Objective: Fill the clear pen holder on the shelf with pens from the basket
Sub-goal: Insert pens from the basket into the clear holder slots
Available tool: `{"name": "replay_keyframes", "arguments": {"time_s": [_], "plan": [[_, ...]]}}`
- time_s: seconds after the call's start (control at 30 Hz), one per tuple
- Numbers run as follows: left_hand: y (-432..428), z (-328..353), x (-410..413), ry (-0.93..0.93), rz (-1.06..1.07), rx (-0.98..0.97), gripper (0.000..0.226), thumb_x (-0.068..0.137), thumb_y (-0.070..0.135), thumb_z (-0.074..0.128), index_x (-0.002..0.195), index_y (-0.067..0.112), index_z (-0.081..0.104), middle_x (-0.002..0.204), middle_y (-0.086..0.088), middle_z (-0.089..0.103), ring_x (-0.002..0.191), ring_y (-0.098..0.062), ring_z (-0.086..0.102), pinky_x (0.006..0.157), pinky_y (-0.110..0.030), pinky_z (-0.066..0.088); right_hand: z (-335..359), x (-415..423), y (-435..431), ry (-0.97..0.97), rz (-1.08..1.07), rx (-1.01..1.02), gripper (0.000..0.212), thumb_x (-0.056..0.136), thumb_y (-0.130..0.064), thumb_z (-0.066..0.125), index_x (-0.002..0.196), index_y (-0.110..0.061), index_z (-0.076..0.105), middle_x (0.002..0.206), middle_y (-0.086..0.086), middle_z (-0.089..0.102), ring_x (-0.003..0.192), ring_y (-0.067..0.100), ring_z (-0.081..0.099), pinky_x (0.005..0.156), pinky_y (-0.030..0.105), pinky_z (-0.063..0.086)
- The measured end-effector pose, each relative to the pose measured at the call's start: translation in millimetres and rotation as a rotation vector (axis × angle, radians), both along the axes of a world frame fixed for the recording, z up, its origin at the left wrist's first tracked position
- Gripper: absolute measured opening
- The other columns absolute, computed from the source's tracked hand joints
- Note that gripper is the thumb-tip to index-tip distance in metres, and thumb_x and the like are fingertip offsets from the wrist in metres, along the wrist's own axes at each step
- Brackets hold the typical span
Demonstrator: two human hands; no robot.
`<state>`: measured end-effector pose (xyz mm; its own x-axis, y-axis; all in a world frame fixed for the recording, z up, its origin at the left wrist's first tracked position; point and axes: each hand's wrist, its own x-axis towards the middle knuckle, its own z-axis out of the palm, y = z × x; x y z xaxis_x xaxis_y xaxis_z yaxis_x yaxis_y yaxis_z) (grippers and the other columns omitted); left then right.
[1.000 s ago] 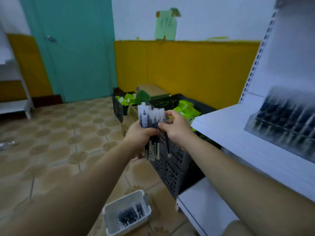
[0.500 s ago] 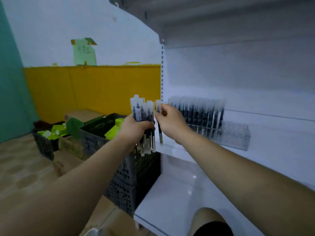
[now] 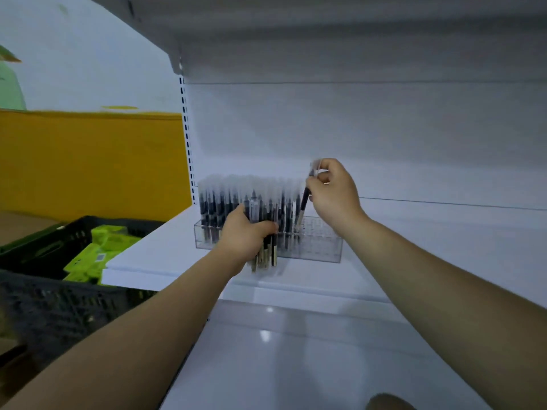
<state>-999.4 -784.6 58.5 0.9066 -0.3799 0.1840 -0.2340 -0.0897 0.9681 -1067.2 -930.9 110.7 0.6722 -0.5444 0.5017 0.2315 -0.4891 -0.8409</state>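
Right hand [image 3: 333,199] pinched slim black clear-capped pen [image 3: 303,204], tilted at clear rectangular plastic holder [image 3: 324,247], left hand [image 3: 245,236] gripped pen bundle [image 3: 265,255]

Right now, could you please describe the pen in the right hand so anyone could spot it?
A clear pen holder stands on the white shelf, its left part packed with upright pens. At that row's right end, the right hand pinches one pen, the only one leaning.

Nothing legible shows: the small label [image 3: 101,257] on the green packs [image 3: 85,263] is too blurred to read.
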Motion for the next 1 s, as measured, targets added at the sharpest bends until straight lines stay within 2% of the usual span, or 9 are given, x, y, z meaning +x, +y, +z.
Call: {"name": "replay_keyframes", "arguments": {"time_s": [0.1,0.13,0.3,0.37,0.5,0.57,0.77,0.87,1.0], "plan": [[-8.9,-3.7,2.1,0.028,0.006,-0.027,0.071,0.079,0.016,0.076,0.14,0.004,0.039,0.124,-0.021,0.06,0.104,-0.043,0.058,0.085,-0.054,0.052,-4.3,4.7,-9.7,0.022,-0.01,0.007,0.016,0.092,-0.013,0.05,0.104,-0.023,0.054,0.085,-0.002,0.056,0.076,0.02,0.056,0.079,0.046,0.054],[-10.8,-3.8,3.2,0.035,0.007,-0.037,0.073,0.079,0.016,0.076,0.14,0.003,0.039,0.128,-0.021,0.058,0.104,-0.043,0.06,0.088,-0.054,0.051,-5.7,6.3,-12.1,0.025,-0.009,0.007,0.017,0.093,-0.013,0.05,0.107,-0.022,0.054,0.086,-0.003,0.056,0.076,0.02,0.057,0.08,0.047,0.055],[-14.7,-5.1,7.2,0.037,-0.001,-0.04,0.085,0.072,0.025,0.079,0.142,0.004,0.036,0.137,-0.025,0.05,0.122,-0.054,0.043,0.094,-0.063,0.043,-10.8,15.5,-17.7,0.031,0.002,0.007,0.016,0.094,-0.013,0.049,0.104,-0.025,0.053,0.082,-0.004,0.055,0.075,0.02,0.057,0.08,0.044,0.054],[-14.6,-4.4,6.7,0.036,0.011,-0.035,0.081,0.075,0.021,0.078,0.142,0.004,0.036,0.136,-0.026,0.05,0.118,-0.055,0.044,0.088,-0.062,0.047,-11.3,19.8,-18.3,0.036,0.011,0.019,0.016,0.094,-0.013,0.049,0.101,-0.027,0.052,0.081,-0.003,0.056,0.079,0.025,0.061,0.079,0.043,0.054],[-15.0,-6.4,10.7,0.014,0.004,-0.041,0.073,0.076,0.017,0.077,0.138,0.002,0.041,0.123,-0.021,0.061,0.078,-0.036,0.066,0.061,-0.046,0.056,-11.7,26.1,-19.3,0.043,0.015,0.011,0.017,0.094,-0.014,0.049,0.095,-0.031,0.05,0.078,-0.002,0.055,0.078,0.026,0.061,0.072,0.039,0.054],[-15.8,-7.8,13.6,0.036,0.008,-0.053,0.074,0.073,0.018,0.078,0.136,0.002,0.043,0.121,-0.018,0.063,0.094,-0.042,0.064,0.076,-0.05,0.055,-11.3,27.3,-20.4,0.058,0.02,-0.032,0.017,0.094,-0.014,0.049,0.099,-0.03,0.051,0.078,0.0,0.056,0.073,0.022,0.058,0.06,0.032,0.049],[-17.8,-10.6,17.9,0.074,-0.011,-0.124,0.065,0.077,0.01,0.075,0.134,0.001,0.045,0.098,-0.013,0.071,0.079,-0.024,0.056,0.07,-0.038,0.048,-26.4,32.2,-22.5,0.155,0.035,-0.154,0.015,0.096,-0.016,0.051,0.106,-0.026,0.054,0.075,-0.003,0.054,0.061,0.014,0.05,0.047,0.017,0.039],[-17.2,-10.5,17.3,0.08,-0.016,-0.142,0.055,0.077,0.008,0.075,0.127,0.002,0.051,0.097,-0.015,0.071,0.078,-0.024,0.055,0.071,-0.038,0.047,-37.1,34.1,-19.7,0.191,0.009,-0.205,0.014,0.098,-0.02,0.049,0.111,-0.023,0.053,0.079,-0.006,0.054,0.062,0.009,0.05,0.051,0.018,0.04],[-16.5,-9.9,16.2,0.055,-0.016,-0.134,0.065,0.075,0.012,0.077,0.132,0.002,0.047,0.111,-0.013,0.068,0.077,-0.023,0.063,0.069,-0.034,0.053,-34.9,36.8,-18.9,0.213,-0.032,-0.221,0.008,0.098,-0.021,0.048,0.105,-0.019,0.051,0.082,-0.004,0.053,0.063,0.011,0.05,0.054,0.024,0.041]]}}
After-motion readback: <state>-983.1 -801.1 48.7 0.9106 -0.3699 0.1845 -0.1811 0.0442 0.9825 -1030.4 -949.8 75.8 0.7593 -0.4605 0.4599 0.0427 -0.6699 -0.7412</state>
